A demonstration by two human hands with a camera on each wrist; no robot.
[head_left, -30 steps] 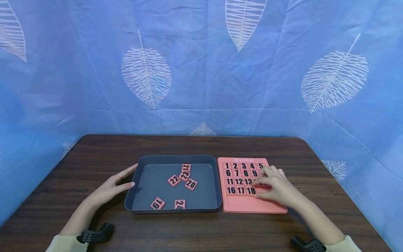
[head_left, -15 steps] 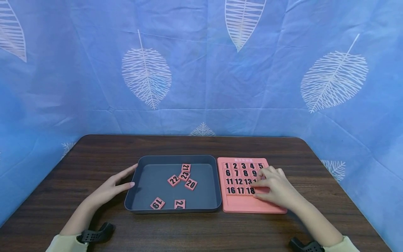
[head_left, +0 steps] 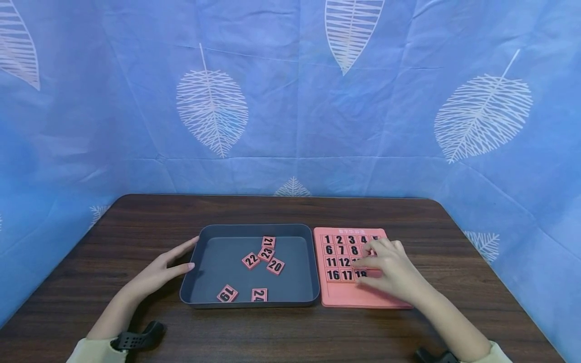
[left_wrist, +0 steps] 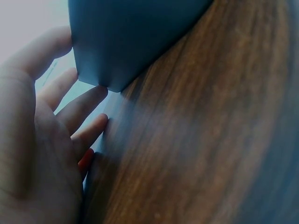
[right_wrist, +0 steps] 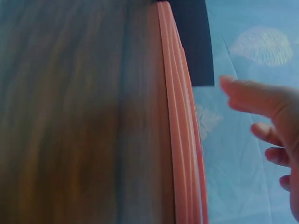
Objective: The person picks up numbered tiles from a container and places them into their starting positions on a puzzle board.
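My left hand [head_left: 160, 268] rests against the left side of the dark grey tray [head_left: 213, 267], fingers extended. In the left wrist view its fingertips touch the tray's outer wall [left_wrist: 126, 42]. My right hand [head_left: 394, 267] is above the pink number board [head_left: 345, 294], with thumb and index finger apart. No tile shows between those fingers, and the right wrist view shows the hand [right_wrist: 285, 112] beyond the board's side edge [right_wrist: 180, 121]. Numbered tiles fill the board's upper rows, such as tile 16 [head_left: 333, 275]; those at the right are partly hidden under the hand.
Inside the tray lie several loose pink tiles, among them tile 22 [head_left: 251, 260], tile 20 [head_left: 275, 265], tile 19 [head_left: 227, 293] and tile 24 [head_left: 259, 295]. The brown wooden table [head_left: 281, 333] extends around both. A blue leaf-print cloth [head_left: 290, 111] hangs behind.
My right hand has shifted left over the board, now covering more of tiles 9 and 13, and its thumb and index finger look wider apart. The left hand and tray have stayed put.
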